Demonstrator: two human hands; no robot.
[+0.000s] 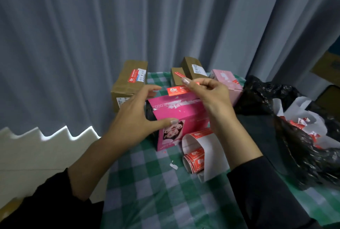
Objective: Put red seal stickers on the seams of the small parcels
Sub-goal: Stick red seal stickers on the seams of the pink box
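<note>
Red rectangular seal sticker pinched in right hand, above bright pink cardboard parcel, left hand clasping its nine o'clock end

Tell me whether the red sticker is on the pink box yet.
Not yet stuck down: the right hand pinches the sticker at the box's top edge; the left hand holds the box.

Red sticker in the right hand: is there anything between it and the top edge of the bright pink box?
Nothing visible. The right hand pinches the red sticker just above the top edge of the pink box; the left hand holds the box's left end, thumb on its front face.
</note>
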